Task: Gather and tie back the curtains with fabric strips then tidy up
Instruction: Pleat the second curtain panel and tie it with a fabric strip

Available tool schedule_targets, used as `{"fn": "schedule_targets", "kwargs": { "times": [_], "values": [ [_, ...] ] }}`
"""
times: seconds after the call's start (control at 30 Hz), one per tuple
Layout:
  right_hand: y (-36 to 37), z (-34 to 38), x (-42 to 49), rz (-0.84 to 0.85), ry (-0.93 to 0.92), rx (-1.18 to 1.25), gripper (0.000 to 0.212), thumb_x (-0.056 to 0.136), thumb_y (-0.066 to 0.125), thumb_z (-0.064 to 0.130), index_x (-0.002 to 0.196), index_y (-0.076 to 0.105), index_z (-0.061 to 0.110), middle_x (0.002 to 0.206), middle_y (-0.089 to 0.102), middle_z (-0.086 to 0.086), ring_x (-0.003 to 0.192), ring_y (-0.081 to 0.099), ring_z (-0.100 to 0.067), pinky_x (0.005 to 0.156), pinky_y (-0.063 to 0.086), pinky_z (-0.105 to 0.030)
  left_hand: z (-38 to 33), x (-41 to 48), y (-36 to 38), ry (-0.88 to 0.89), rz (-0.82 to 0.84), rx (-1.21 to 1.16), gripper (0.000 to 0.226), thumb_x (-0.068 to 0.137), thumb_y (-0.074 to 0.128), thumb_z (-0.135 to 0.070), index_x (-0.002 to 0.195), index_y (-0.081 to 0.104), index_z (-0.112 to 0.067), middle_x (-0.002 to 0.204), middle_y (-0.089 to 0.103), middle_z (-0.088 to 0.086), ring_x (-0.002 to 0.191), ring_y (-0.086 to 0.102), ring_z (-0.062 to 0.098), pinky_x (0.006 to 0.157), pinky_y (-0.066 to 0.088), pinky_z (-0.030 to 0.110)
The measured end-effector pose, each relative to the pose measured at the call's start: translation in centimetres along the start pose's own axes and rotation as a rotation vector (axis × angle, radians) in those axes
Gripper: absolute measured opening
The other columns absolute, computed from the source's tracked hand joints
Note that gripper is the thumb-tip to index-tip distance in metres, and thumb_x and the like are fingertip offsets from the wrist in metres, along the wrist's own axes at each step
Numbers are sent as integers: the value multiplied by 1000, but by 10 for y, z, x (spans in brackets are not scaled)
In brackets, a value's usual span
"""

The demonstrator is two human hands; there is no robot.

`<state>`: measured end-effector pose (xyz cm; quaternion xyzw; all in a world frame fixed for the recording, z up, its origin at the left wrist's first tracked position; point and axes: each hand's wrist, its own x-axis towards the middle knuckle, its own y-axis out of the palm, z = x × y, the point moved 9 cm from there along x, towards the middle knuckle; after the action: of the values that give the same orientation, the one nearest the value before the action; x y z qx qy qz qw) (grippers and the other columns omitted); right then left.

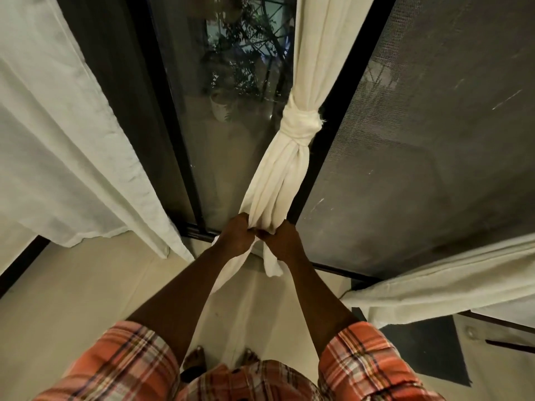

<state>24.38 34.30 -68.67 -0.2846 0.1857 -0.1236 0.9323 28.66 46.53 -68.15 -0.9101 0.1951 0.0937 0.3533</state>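
**A:** how's the cream cloth curtain (pixel 278 180) looking?

**B:** bunched into one tight rope right against the black door frame (pixel 344 91), with a white fabric strip (pixel 299 127) knotted round its middle. There's a second white strip (pixel 272 264) round it further down the frame, short end dangling loose.

No writing, label, brand, number or sign can be read anywhere — not on the curtain cloth, not on the glass door, not on the plaid sleeves.

Potted plant (pixel 223 107) behind glass door (pixel 199 169), black frame (pixel 170 125), mesh screen (pixel 434 125), dark mat (pixel 428 348) on pale floor (pixel 86 299)
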Motion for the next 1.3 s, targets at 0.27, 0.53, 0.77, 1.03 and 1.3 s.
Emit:
{"fn": "schedule_targets", "kwargs": {
  "times": [0.27,0.53,0.77,1.03,1.3],
  "values": [
    [-4,1,-4,-80,20,-140,23,92,56,15,111,59,2,106,65,-17,101,62,-34,89,52,-41,6,-9,-16,-21,-137,54,32,94,55,-14,124,52,-5,121,59,15,116,57,33,100,45,41],
    [-57,-24,-16,-401,190,-177,27,90,50,16,109,64,3,102,65,-17,93,64,-35,76,49,-36,19,-29,-54,-76,-428,70,27,94,54,-14,120,59,-6,120,57,12,106,59,32,94,49,43],
    [-114,-56,-57,-714,302,-40,25,88,50,11,102,68,1,98,69,-21,90,64,-41,74,47,-38,6,-40,-24,73,-324,136,27,93,51,-16,116,60,-3,119,55,14,102,59,33,89,49,40],
    [-100,-86,-130,-716,294,-17,28,93,46,13,111,62,-1,101,66,-24,94,61,-42,71,39,-33,34,-84,8,106,-184,149,29,93,49,-22,114,61,-6,108,65,17,101,59,38,87,49,42],
    [-71,-93,-213,-1013,317,-55,13,83,50,7,93,59,4,81,65,-20,74,60,-41,62,41,-37,60,-155,2,201,-224,111,24,88,51,-18,103,66,-9,93,70,13,85,63,34,74,46,34]
  ]
}}
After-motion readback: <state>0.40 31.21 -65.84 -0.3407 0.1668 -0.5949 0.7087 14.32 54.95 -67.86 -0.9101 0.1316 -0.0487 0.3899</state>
